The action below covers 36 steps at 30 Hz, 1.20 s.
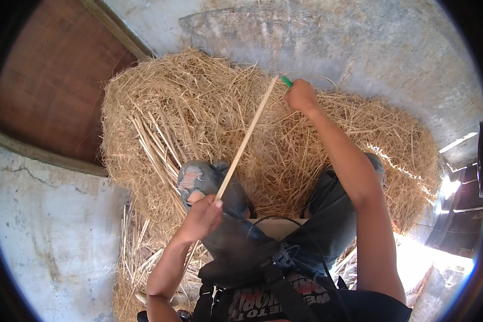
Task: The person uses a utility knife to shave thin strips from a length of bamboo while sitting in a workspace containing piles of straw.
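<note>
My left hand [203, 219] is closed around the lower part of a long, pale, flat strip [248, 137] that looks like split bamboo or wood. The strip slants up and to the right, away from my left knee, over the straw [198, 86]. Stretched far forward, my right hand [301, 96] is closed on a small tool with a green handle [286, 81]. Most of that tool is hidden by my fingers, so its kind cannot be told. The green end is close to the strip's far tip; whether the two touch is unclear.
Several similar pale strips [158, 142] lie on the straw beside my left knee. Behind the straw rises a grey plastered wall [327, 37]. A brown wooden panel [59, 80] stands at the left. My legs in ripped jeans [327, 214] are bent, with a dark cord [276, 217] between them.
</note>
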Available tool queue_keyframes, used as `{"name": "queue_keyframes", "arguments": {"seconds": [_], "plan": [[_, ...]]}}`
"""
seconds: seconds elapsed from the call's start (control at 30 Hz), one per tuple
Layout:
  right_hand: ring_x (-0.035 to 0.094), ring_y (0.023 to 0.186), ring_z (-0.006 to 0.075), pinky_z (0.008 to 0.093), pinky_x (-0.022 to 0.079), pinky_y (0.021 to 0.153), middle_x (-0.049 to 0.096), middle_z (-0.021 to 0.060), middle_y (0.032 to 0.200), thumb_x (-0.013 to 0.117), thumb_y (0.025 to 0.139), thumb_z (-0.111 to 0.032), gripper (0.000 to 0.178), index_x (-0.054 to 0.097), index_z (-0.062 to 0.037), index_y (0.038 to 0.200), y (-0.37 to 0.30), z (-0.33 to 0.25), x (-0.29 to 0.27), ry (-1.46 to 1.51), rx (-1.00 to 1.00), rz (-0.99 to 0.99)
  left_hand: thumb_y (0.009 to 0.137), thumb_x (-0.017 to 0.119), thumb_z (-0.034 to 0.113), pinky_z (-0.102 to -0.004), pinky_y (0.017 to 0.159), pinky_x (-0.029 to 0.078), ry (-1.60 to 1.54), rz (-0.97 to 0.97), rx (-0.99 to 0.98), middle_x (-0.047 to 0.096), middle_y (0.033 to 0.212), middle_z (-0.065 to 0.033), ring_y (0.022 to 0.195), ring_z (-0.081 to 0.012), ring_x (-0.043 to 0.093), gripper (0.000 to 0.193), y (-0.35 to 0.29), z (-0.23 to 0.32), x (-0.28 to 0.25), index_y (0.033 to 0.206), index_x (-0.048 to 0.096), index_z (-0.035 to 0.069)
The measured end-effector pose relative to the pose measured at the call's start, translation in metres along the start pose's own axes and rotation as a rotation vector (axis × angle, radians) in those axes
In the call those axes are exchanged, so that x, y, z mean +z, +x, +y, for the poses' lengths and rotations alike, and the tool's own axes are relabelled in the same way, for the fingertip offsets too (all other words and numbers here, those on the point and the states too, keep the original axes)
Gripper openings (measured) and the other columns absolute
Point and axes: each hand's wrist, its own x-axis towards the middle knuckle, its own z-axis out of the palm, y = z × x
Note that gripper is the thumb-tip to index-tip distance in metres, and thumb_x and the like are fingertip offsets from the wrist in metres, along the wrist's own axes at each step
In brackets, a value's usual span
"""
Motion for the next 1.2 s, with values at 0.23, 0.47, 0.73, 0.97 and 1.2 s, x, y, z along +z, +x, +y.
{"name": "queue_keyframes", "arguments": {"seconds": [0.23,0.47,0.73,0.97,1.2], "plan": [[0.068,0.061,0.0308,0.0437,0.057,0.062,0.068,0.0168,0.069,0.068,0.088,-0.015,0.018,0.071,0.001,0.081,-0.067,-0.062,0.007,0.063,-0.352,-0.045,0.106,0.058,0.029,-0.0276,0.054,0.042,0.349,0.356,0.086,0.055,0.067,-0.0008,0.058,-0.0109,0.05,0.029,0.012,0.006,-0.005,0.098,0.057,0.002],[0.072,0.071,0.0381,0.05,0.058,0.065,0.07,0.0213,0.076,0.067,0.078,-0.012,0.014,0.072,0.0001,0.08,-0.145,-0.084,0.048,-0.145,-0.645,-0.223,0.104,0.061,0.029,-0.0369,0.057,0.045,0.535,0.483,0.157,0.057,0.066,-0.0111,0.058,-0.0196,0.054,0.031,0.026,0.012,0.007,0.1,0.058,-0.001],[0.069,0.066,0.0326,0.0475,0.055,0.058,0.068,0.0185,0.073,0.062,0.086,-0.005,0.011,0.069,0.0003,0.079,-0.115,-0.071,0.058,-0.118,-0.525,-0.137,0.104,0.06,0.028,-0.0466,0.061,0.049,0.784,0.526,0.161,0.062,0.071,-0.023,0.064,-0.0402,0.065,0.031,0.027,0.022,0.014,0.101,0.057,-0.003],[0.058,0.051,0.0202,0.0408,0.049,0.05,0.064,0.0104,0.07,0.058,0.101,-0.02,0.029,0.066,0.003,0.085,-0.001,-0.009,-0.008,0.049,-0.044,0.106,0.103,0.062,0.028,-0.0402,0.058,0.046,0.904,0.446,0.27,0.059,0.068,-0.0174,0.06,-0.0293,0.06,0.029,-0.002,0.009,0.024,0.098,0.057,0.0],[0.062,0.059,0.0165,0.0346,0.048,0.053,0.066,0.0107,0.074,0.074,0.091,-0.039,0.04,0.069,0.0,0.087,-0.008,-0.003,-0.047,0.451,-0.013,0.032,0.101,0.064,0.025,-0.048,0.064,0.05,0.8,0.48,0.12,0.064,0.08,-0.0247,0.072,-0.0427,0.065,0.029,-0.009,0.014,0.017,0.103,0.057,-0.002]]}}
